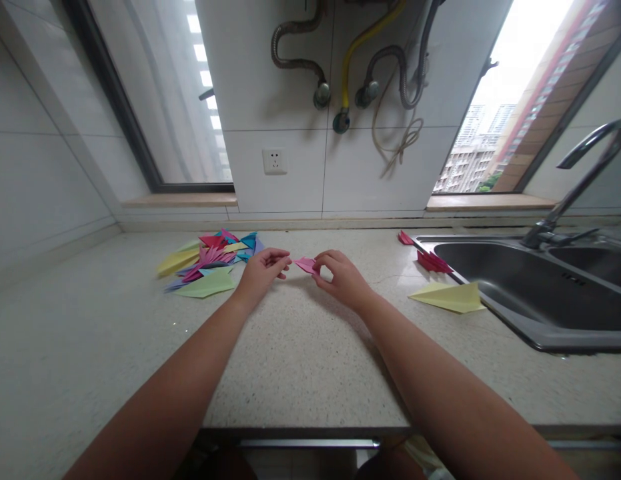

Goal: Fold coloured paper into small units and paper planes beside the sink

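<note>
Between the thumb and fingers of my right hand [340, 277] is a small pink paper plane [305, 265], held just above the counter with its tip pointing left. Close to that tip, my left hand [265, 270] has its fingers loosely bent and apart, and nothing shows in them. Beyond my left hand lies a heap of folded paper planes [210, 257] in pink, red, blue, yellow and purple. At its front is a pale green paper plane [206, 283].
A steel sink [510, 333] with a faucet [565, 193] takes up the right side. Beside its rim lie a yellow paper plane [447, 297], red folded paper [433, 262] and a smaller red piece [404, 238]. Pipes and a wall socket [275, 162] are at the back.
</note>
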Available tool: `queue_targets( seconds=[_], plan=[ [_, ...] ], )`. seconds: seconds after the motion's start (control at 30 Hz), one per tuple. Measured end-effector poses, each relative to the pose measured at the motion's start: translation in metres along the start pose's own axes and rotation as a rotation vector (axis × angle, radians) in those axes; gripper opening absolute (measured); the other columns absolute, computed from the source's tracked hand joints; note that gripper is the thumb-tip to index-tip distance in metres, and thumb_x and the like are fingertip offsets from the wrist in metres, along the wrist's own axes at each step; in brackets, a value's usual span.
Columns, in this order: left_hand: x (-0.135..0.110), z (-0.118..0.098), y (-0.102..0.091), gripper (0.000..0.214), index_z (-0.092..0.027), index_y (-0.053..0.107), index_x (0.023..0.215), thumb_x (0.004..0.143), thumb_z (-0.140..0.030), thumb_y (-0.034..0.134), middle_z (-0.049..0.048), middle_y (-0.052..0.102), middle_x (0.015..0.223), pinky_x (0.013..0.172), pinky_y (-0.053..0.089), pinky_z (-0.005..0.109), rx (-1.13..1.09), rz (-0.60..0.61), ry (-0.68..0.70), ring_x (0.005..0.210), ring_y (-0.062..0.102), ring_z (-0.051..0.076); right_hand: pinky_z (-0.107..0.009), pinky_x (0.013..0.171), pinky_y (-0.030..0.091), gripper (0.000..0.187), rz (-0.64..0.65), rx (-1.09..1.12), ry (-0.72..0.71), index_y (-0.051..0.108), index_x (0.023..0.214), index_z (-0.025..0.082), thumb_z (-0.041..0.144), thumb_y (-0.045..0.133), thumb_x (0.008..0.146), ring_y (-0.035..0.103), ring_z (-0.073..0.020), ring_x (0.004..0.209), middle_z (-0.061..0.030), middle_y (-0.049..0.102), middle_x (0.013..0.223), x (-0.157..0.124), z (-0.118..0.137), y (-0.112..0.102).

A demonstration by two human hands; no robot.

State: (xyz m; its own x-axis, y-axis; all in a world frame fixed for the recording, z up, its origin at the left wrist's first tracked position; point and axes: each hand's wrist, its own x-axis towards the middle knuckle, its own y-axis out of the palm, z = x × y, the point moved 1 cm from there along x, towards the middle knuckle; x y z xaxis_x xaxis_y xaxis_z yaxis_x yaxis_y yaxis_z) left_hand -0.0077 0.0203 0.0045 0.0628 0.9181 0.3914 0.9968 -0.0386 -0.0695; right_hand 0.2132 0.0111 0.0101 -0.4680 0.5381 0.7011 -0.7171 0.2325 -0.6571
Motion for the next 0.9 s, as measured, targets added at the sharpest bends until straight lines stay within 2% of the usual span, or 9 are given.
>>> queue_targets(
  seconds=[0.1, 0.2, 0.37, 0.47, 0.57, 0.63, 0.77, 0.9],
  plan=[
    [-0.002, 0.01, 0.001, 0.037, -0.015, 0.066, 0.101, 0.08, -0.045, 0.065, 0.0075, 0.069, 0.086, 0.058, 0.05, 0.026, 0.067, -0.001, -0.043, 0.075, 0.063, 0.017, -0.038, 0.09, 0.044, 0.012, -0.06, -0.002, 0.012, 0.061, 0.093, 0.021, 0.015, 0.061, 0.082, 0.056, -0.0227, 0.099, -0.0085, 0.063, 0.101, 0.0, -0.002, -0.002],
    [-0.009, 0.02, 0.011, 0.031, -0.017, 0.068, 0.099, 0.086, -0.042, 0.057, 0.0058, 0.069, 0.083, 0.06, 0.047, 0.026, 0.301, 0.108, -0.018, 0.073, 0.061, 0.017, -0.038, 0.09, 0.044, 0.01, -0.136, 0.023, 0.062, 0.062, 0.092, 0.021, 0.018, 0.062, 0.082, 0.057, -0.0223, 0.099, -0.0078, 0.064, 0.1, -0.001, -0.009, -0.003],
    [-0.016, 0.021, 0.046, 0.016, -0.021, 0.068, 0.089, 0.088, -0.027, 0.054, 0.0035, 0.067, 0.084, 0.076, 0.044, 0.031, 0.769, 0.311, 0.244, 0.082, 0.059, 0.019, -0.036, 0.083, 0.048, 0.014, -0.259, 0.13, 0.278, 0.065, 0.093, 0.02, 0.027, 0.065, 0.081, 0.061, -0.0201, 0.088, -0.0061, 0.066, 0.092, -0.004, -0.032, -0.003],
    [-0.01, 0.019, 0.074, 0.012, -0.02, 0.065, 0.089, 0.088, -0.024, 0.053, 0.0047, 0.065, 0.086, 0.078, 0.043, 0.033, 0.91, 0.381, 0.349, 0.089, 0.057, 0.022, -0.036, 0.083, 0.051, 0.019, -0.33, 0.254, 0.459, 0.065, 0.092, 0.019, 0.033, 0.067, 0.08, 0.063, -0.0194, 0.085, -0.0059, 0.068, 0.091, -0.006, -0.048, -0.003],
    [0.001, 0.021, 0.097, 0.011, -0.019, 0.063, 0.091, 0.087, -0.024, 0.054, 0.0065, 0.063, 0.091, 0.08, 0.043, 0.034, 0.953, 0.385, 0.358, 0.09, 0.055, 0.023, -0.036, 0.083, 0.052, 0.026, -0.418, 0.387, 0.593, 0.065, 0.092, 0.017, 0.038, 0.07, 0.076, 0.064, -0.0195, 0.083, -0.0064, 0.069, 0.09, -0.008, -0.06, -0.007],
    [0.008, 0.024, 0.103, 0.012, -0.02, 0.063, 0.095, 0.087, -0.024, 0.054, 0.0068, 0.062, 0.094, 0.083, 0.043, 0.036, 0.93, 0.407, 0.379, 0.093, 0.054, 0.023, -0.036, 0.082, 0.052, 0.031, -0.494, 0.467, 0.649, 0.064, 0.093, 0.017, 0.04, 0.072, 0.074, 0.065, -0.0191, 0.083, -0.0064, 0.069, 0.09, -0.009, -0.065, -0.013],
    [0.018, 0.034, 0.099, 0.012, -0.02, 0.063, 0.095, 0.087, -0.022, 0.054, 0.0055, 0.061, 0.093, 0.085, 0.043, 0.035, 0.827, 0.464, 0.376, 0.094, 0.054, 0.022, -0.034, 0.083, 0.052, 0.037, -0.62, 0.566, 0.761, 0.061, 0.098, 0.017, 0.036, 0.076, 0.069, 0.065, -0.0176, 0.085, -0.0067, 0.068, 0.094, -0.009, -0.074, -0.033],
    [0.023, 0.04, 0.095, 0.012, -0.02, 0.064, 0.092, 0.087, -0.021, 0.053, 0.0052, 0.061, 0.091, 0.084, 0.044, 0.035, 0.784, 0.468, 0.332, 0.092, 0.054, 0.021, -0.034, 0.082, 0.053, 0.047, -0.666, 0.511, 0.879, 0.062, 0.105, 0.015, 0.032, 0.078, 0.064, 0.066, -0.0178, 0.085, -0.0075, 0.069, 0.094, 0.001, -0.095, -0.065]
  ],
)
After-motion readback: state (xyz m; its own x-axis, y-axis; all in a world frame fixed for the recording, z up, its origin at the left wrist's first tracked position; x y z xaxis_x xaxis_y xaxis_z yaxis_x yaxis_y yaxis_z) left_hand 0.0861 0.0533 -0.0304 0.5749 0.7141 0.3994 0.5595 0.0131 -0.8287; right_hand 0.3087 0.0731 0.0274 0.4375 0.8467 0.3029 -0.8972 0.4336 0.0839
